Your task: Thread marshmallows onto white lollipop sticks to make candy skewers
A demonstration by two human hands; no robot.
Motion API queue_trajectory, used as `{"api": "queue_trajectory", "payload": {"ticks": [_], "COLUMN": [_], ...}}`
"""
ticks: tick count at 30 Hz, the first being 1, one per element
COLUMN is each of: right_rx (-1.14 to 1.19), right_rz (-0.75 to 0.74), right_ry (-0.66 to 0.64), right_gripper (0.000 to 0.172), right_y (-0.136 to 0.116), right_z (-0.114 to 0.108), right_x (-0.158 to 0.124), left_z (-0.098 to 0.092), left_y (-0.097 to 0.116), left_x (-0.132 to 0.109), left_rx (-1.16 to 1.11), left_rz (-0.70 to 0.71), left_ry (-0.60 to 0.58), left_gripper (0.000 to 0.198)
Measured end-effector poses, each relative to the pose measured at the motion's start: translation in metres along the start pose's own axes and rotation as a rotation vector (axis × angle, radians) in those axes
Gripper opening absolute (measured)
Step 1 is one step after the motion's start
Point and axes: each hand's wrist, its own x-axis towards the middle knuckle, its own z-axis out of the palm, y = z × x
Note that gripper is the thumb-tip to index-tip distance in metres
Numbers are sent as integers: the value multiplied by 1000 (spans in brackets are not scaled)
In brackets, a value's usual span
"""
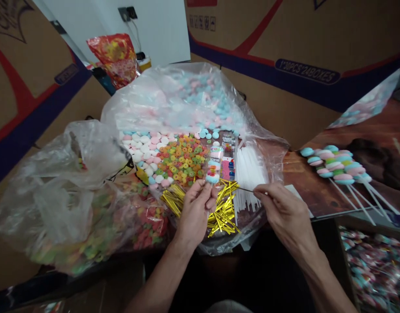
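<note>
My left hand (199,208) pinches the lower end of a wrapped candy skewer (214,163), which stands upright in a clear printed bag with pastel candies inside. To its right, my right hand (281,208) has thumb and fingers closed on a thin twist tie (245,189) that points left toward the skewer's base. Gold twist ties (224,213) lie scattered under and beside my left hand. A bundle of white sticks (248,174) rests between the two hands. Beyond my left hand are heaps of ring gummies (182,158) and pastel candies (144,148).
A large plastic bag of candies (203,93) lies at the back, and another bag of gummies (85,226) at left. Unwrapped candy skewers (339,165) lie at right above a box of wrapped candies (378,265). Cardboard boxes (284,39) surround the table; a red bag (117,58) stands behind.
</note>
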Motion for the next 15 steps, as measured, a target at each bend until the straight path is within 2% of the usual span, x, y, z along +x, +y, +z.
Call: {"api": "queue_trajectory", "payload": {"ticks": [3,6,10,15], "right_rx": [412,645,816,876], "right_rz": [166,334,494,546], "right_ry": [-67,-113,-74,0], "right_gripper": [13,17,18,20], "right_y": [-20,-35,-39,-35], "right_z": [7,24,40,45], "right_x": [2,5,8,7], "left_z": [4,8,10,5], "left_y": [-8,-17,-22,-22], "left_x": [2,1,-1,-3], "left_rx": [66,160,246,353], "left_rz": [-6,34,131,190], "left_ry": [-17,-7,35,-16], "left_gripper": [27,25,19,10]}}
